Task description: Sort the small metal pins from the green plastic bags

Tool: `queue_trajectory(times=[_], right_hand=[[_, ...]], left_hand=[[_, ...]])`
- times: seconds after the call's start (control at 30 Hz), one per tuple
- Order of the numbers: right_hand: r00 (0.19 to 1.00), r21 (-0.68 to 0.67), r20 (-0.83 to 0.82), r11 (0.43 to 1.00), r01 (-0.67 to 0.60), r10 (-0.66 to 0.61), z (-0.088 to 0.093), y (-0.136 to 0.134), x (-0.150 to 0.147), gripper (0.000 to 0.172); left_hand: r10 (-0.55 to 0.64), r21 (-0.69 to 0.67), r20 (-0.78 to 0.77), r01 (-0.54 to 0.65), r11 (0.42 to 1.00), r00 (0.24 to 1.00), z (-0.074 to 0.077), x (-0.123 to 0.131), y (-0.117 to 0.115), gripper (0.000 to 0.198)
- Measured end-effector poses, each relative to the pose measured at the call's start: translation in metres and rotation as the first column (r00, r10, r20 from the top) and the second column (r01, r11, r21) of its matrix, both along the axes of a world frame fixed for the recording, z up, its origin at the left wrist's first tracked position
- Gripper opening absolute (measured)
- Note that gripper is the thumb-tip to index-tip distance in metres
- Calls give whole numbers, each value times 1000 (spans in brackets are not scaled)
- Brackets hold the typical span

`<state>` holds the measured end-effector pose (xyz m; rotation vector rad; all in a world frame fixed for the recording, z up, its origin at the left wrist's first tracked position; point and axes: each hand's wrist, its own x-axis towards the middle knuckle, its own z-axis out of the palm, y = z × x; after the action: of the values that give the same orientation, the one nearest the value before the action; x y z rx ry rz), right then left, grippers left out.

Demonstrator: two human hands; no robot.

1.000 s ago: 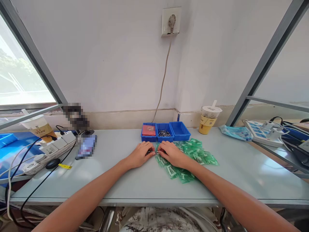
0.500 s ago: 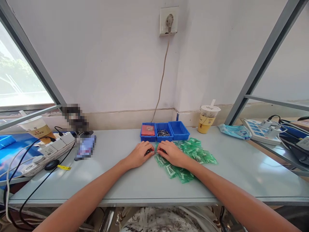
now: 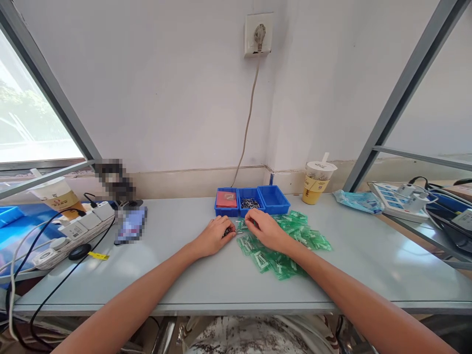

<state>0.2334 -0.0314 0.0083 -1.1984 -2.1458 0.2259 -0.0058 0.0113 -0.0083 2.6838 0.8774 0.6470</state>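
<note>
- Got pale grey counter (image 3: pixel 177 280) spanning most of the view, long straight front edge, back edge against wall.
- Got loose pile of green bags (image 3: pixel 282 268) right of counter's middle, between front and back edges. Can see whitish and metallic pieces through the film.
- See power strip (image 3: pixel 75 236) along counter's left edge, loaded with plugs and cables.
- Near back edge, about mid-counter: left bin (image 3: pixel 226 213), middle bin (image 3: pixel 250 191) and right bin (image 3: pixel 273 200), all blue, set in a row side by side.
- On hands: left hand (image 3: pixel 213 237) just in front of left bin, fingers curled round dark bits. Right hand (image 3: pixel 267 232) in front of middle bin, over left part of green pile, fingers bent; can't tell if pinching anything. Set close together, small gap between fingertips.
- Toward right back corner: light-blue packet (image 3: pixel 359 202), lying flat.
- By back edge, right of bins: lidded cup (image 3: pixel 316 183), upright, with straw and yellow sleeve.
- Inside left bin: red packets (image 3: pixel 226 199), flat.
- Inside middle bin: heap of small metal parts (image 3: pixel 250 203).
- At left fingers: dark bits (image 3: pixel 228 230), too small to identify.
</note>
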Motion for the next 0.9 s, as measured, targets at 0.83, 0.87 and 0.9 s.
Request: queue_trajectory(times=[0.83,0.87,0.9], right_hand=[[883,-513,-453,846,-143,-125,3,-3,-1,19],[883,-512,-455,845,-151,-118,3,-4,-1,20],[883,-511,-455,845,-157,-111,3,-4,-1,20]], left_hand=[[21,-12,-15,-21,1000,1000,0,1,-1,14],[20,-10,-12,-20,1000,1000,1,1,-1,15],[18,-9,-10,-18,1000,1000,1,1,-2,15]])
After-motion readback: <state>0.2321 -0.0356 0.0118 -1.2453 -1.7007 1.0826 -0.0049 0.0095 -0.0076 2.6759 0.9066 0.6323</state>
